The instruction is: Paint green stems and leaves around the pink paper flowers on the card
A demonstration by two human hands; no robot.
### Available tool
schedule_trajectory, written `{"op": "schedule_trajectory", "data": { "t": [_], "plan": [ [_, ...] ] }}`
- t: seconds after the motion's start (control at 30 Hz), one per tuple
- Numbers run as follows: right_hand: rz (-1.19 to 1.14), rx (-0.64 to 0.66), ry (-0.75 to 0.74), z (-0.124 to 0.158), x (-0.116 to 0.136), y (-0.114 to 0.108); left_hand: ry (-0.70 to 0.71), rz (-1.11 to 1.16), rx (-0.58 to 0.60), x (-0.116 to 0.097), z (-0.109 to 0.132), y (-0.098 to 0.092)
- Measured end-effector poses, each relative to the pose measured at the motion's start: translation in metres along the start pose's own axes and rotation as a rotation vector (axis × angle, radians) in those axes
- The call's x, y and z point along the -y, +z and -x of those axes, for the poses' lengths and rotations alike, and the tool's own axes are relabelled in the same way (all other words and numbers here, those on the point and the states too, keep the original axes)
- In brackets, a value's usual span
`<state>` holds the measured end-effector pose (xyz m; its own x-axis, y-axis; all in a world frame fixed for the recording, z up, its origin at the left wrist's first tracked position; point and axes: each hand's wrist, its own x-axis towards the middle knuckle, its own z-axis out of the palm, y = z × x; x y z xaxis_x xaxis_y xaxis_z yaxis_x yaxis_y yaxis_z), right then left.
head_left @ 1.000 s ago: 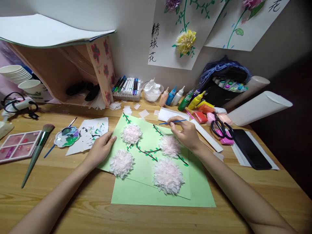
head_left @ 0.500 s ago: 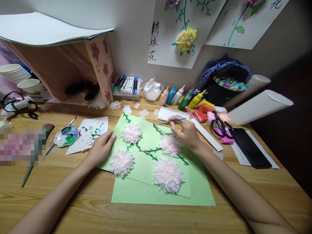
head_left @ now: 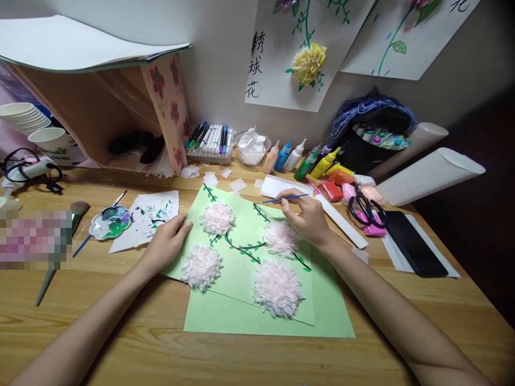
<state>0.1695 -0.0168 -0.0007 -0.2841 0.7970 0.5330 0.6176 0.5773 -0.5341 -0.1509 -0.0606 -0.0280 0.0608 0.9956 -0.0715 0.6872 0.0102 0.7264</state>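
Note:
My right hand [head_left: 308,214] is closed around a thin blue paintbrush [head_left: 292,198]. The brush tip points left, close to the top of a painted dark branch [head_left: 261,213] with small green leaves. On the left, my left hand [head_left: 171,238] grips the left edge of a light green paper [head_left: 237,279], its thumb at the margin. This paper lies askew over another green sheet [head_left: 217,320]. Fluffy pale pink paper flowers [head_left: 278,288] sit on it, with painted leafy branches between them. My right hand partly covers the upper right flower [head_left: 280,238].
Left of the paper lie a paint-smeared white sheet [head_left: 140,214], a paint palette [head_left: 108,224] and a large brush [head_left: 78,212]. Behind stand markers [head_left: 211,140], a bowl of white material [head_left: 252,147] and paint bottles [head_left: 284,158]. Scissors [head_left: 366,209] and a black phone [head_left: 414,244] lie right.
The brush and my right hand are almost where they were, with the tip still by the upper branch. The whole view has shifted very slightly; my left hand stays on the paper's edge.

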Motion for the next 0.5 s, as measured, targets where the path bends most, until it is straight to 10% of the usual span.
{"op": "schedule_trajectory", "data": {
  "t": [0.5],
  "plan": [
    [0.038,0.011,-0.015,0.0005,0.0026,-0.0015,0.015,-0.005,-0.013,-0.0001,0.0012,-0.0001]
  ]
}}
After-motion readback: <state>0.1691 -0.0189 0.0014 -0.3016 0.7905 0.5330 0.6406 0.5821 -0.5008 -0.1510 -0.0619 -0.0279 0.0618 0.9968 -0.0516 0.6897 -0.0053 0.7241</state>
